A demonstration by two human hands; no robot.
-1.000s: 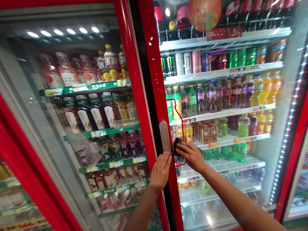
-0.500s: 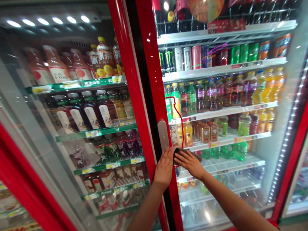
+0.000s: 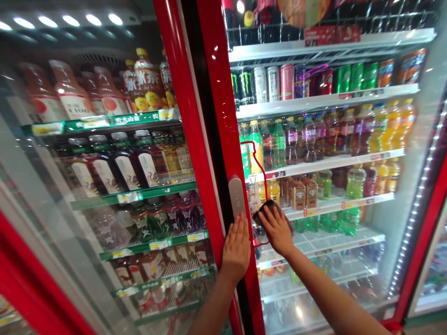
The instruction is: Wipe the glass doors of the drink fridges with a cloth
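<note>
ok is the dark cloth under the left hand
No, the dark cloth is under the right hand, while the left hand lies at the lower end of the silver handle.

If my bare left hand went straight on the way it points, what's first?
Probably the long, rounded, metallic grey plate on the tall, glossy red door frame; your left hand points at the plate's lower end, though whether they touch is unclear.

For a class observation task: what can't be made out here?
Head view:
Rounded silver metal plate: lower end behind left hand.
Dark grey flat cloth-like pad: part under right hand.
Dark red-labelled bottles: tops beyond upper edge.
Small yellow-white rectangular price tags: print too small, blurred.
</note>
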